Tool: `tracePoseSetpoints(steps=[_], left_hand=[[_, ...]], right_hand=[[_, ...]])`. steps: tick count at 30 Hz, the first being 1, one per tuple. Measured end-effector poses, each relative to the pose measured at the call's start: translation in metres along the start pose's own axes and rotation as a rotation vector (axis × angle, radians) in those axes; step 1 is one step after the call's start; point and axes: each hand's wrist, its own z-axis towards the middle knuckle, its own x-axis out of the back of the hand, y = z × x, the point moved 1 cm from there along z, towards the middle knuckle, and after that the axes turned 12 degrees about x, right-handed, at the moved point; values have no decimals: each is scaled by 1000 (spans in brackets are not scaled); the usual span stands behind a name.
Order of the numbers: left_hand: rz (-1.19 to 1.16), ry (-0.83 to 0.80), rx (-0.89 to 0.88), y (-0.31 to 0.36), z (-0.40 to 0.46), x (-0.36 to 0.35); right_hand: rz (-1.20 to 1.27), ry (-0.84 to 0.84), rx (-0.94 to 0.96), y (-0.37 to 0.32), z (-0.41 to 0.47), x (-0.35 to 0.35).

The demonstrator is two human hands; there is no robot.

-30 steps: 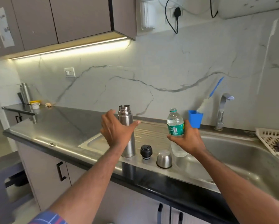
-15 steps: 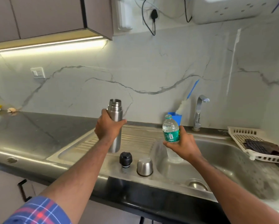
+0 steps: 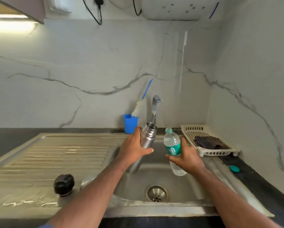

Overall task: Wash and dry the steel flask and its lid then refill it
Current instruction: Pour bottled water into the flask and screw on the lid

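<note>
Left hand [image 3: 134, 149] grips the open steel flask [image 3: 147, 136] over the sink [image 3: 184, 186]; right hand [image 3: 186, 157] grips a capped plastic water bottle [image 3: 171, 145]; black lid [image 3: 64, 185] off, washing seemingly unstarted.

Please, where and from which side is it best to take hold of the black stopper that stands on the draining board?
Probably from above, with the grip around its round ribbed side. The black stopper stands upright and squat on the draining board, too low for a side wrap. The left hand is nearer, but it holds the steel flask, and the right hand holds the water bottle.
</note>
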Motion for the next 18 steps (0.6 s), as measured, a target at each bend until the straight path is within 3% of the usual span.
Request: tracePoseSetpoints(steps=[7,18], left_hand=[[94,-52,15,-25,19,-34],[133,-160,59,-28,17,-48]], right_hand=[[1,-15,-38,17,16,-7],[-222,-117,53,20,22,-7]])
